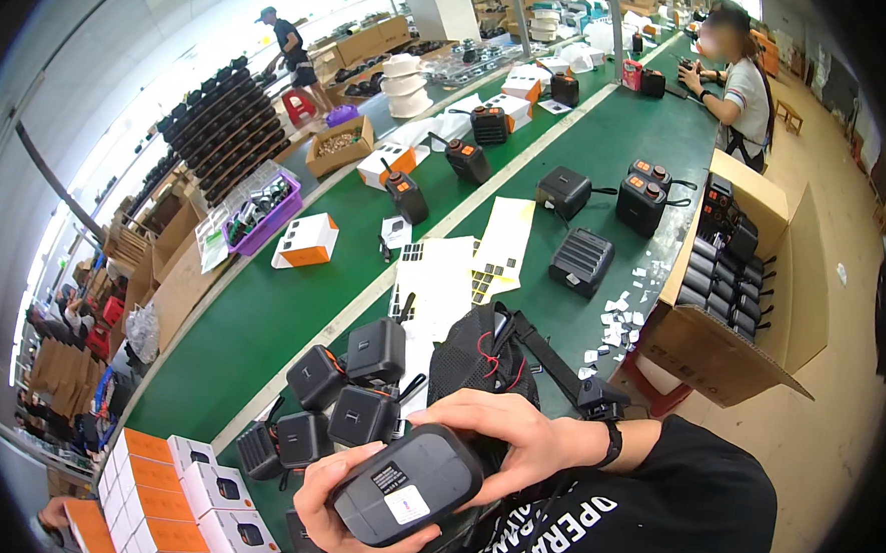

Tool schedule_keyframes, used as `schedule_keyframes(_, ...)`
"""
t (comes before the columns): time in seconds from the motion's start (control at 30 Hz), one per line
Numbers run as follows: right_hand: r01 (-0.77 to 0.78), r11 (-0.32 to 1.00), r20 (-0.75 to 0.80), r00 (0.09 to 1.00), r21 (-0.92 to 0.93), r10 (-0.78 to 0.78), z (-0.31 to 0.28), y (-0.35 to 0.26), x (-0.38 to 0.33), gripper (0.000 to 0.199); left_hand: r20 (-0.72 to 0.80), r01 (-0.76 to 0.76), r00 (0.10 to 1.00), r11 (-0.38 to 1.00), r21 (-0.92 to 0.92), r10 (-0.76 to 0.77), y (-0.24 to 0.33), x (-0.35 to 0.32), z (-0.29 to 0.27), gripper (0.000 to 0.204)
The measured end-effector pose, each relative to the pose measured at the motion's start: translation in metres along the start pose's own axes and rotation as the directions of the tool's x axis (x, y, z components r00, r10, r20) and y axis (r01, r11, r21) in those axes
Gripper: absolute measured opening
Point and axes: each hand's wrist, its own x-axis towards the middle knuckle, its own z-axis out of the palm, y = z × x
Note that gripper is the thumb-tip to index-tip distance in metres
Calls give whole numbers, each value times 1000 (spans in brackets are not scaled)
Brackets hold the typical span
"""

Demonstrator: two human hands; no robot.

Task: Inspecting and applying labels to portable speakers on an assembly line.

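Between my two hands is a black portable speaker [361, 503], its flat face with a white label and small print turned up. My left hand [319, 505] grips its left end, fingers wrapped round the edge. At the other end my right hand [520, 436] holds it, with thumb and fingers along its far and right sides. Just beyond lie several more black speakers [375, 351] with wrist straps, close together on the green table. A black mesh pouch [464, 363] with a red cord sits right behind my right hand.
Sheets of stickers [439, 266] and small white paper scraps [616, 326] lie on the green table [363, 282]. White-and-orange boxes [161, 492] are stacked at lower left. An open carton [729, 362] of speakers stands at right. A co-worker [743, 92] sits at the far right.
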Motion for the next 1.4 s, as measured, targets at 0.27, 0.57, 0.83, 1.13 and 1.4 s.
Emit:
schedule_keyframes(0.27, -69, 997, 19, 997, -46, 70, 1, 9, -3, 73, 107, -45, 993, 999, 7, 44, -4, 9, -8, 86)
schedule_keyframes(0.57, -635, 84, 454, 633, 768, 627, 6, 17, -3, 89, 537, -558, 791, 706, 436, 293, 17, 11, -16, 27)
schedule_keyframes(0.83, -453, 576, 228, 878, 680, 421, 13, 8, -3, 89, 33, -202, 979, 969, 144, 199, -7, -17, -20, 71)
schedule_keyframes(1.13, -484, 625, 306, 874, 612, 377, 25, 1, -6, 92, 112, 9, 994, 999, 39, -13, -12, -10, -28, 69)
schedule_keyframes(1.4, -506, 572, 201, 835, 645, 512, 33, 10, -2, 68, -151, 374, 881, 855, -360, -449, -20, -4, -10, 62)
